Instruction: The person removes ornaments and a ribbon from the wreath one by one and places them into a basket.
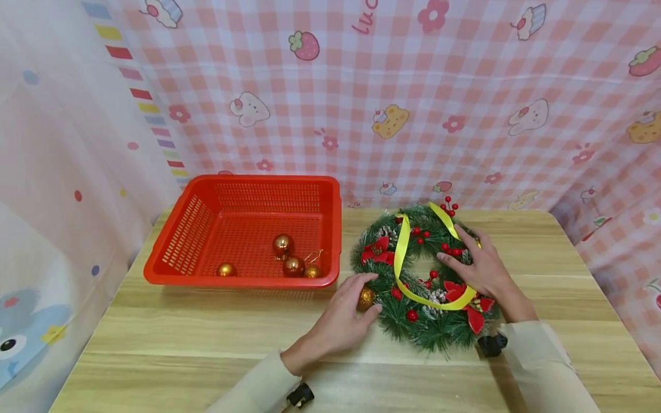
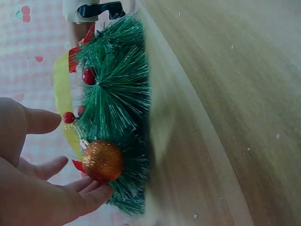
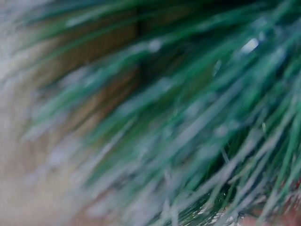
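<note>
A green wreath [image 1: 424, 321] with red berries, red poinsettias and a yellow ribbon [image 1: 400, 252] lies flat on the wooden table [image 1: 206, 338]. My left hand [image 1: 372, 291] reaches to its left edge, where a gold glitter ball [image 1: 366, 298] sits among the needles. In the left wrist view the fingertips [image 2: 96, 190] touch the underside of the glitter ball [image 2: 103, 160] and the thumb stays apart from it. My right hand [image 1: 465, 255] rests flat on the wreath's right side, fingers spread. The right wrist view holds only blurred green needles [image 3: 188, 122].
A red plastic basket [image 1: 175, 269] stands on the table's left half with several shiny gold baubles [image 1: 283, 245] inside. Pink checked cloth hangs behind and at both sides. Bare table lies in front of the basket.
</note>
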{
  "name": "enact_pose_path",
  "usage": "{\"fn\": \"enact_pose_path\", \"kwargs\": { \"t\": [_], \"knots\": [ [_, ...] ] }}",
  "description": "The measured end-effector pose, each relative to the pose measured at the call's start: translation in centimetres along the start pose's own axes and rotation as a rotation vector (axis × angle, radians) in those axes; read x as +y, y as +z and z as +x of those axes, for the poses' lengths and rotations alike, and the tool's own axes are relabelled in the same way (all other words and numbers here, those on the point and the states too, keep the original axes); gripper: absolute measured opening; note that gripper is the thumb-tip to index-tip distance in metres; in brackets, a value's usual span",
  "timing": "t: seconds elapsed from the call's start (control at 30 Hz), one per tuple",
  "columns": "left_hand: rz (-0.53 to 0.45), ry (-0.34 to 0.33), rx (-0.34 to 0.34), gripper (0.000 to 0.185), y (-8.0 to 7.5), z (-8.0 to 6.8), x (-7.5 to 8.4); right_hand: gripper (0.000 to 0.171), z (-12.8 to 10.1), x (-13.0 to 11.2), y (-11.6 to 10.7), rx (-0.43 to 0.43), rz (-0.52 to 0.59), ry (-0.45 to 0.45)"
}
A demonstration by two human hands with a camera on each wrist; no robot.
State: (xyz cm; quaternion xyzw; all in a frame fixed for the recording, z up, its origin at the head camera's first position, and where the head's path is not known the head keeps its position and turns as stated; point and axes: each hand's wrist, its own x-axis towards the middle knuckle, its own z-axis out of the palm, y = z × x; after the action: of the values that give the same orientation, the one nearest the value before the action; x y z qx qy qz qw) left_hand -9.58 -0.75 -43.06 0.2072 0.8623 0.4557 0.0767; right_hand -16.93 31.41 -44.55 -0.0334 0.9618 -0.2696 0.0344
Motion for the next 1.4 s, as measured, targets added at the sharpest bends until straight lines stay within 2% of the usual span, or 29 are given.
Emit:
{"fn": "enact_pose_path", "kwargs": {
  "t": [0.23, 0.43, 0.77, 1.4],
  "knots": [
    [-0.061, -0.107, -0.026, 0.054, 0.2, 0.4, -0.5, 0.088, -0.1, -0.1, -0.1, -0.006, 0.0, 0.001],
    [-0.086, -0.157, 0.023, 0.048, 0.6, 0.6, -0.9, 0.088, -0.1, -0.3, 0.0, -0.003, 0.001, -0.001],
    [-0.106, -0.127, 0.098, 0.042, 0.7, 0.6, -0.7, 0.087, -0.1, -0.2, 0.1, 0.01, -0.009, -0.007],
    [-0.216, -0.1, 0.115, 0.041, 0.6, 0.9, 0.0, 0.088, -0.1, -0.3, 0.0, -0.002, -0.004, -0.003]
  ]
}}
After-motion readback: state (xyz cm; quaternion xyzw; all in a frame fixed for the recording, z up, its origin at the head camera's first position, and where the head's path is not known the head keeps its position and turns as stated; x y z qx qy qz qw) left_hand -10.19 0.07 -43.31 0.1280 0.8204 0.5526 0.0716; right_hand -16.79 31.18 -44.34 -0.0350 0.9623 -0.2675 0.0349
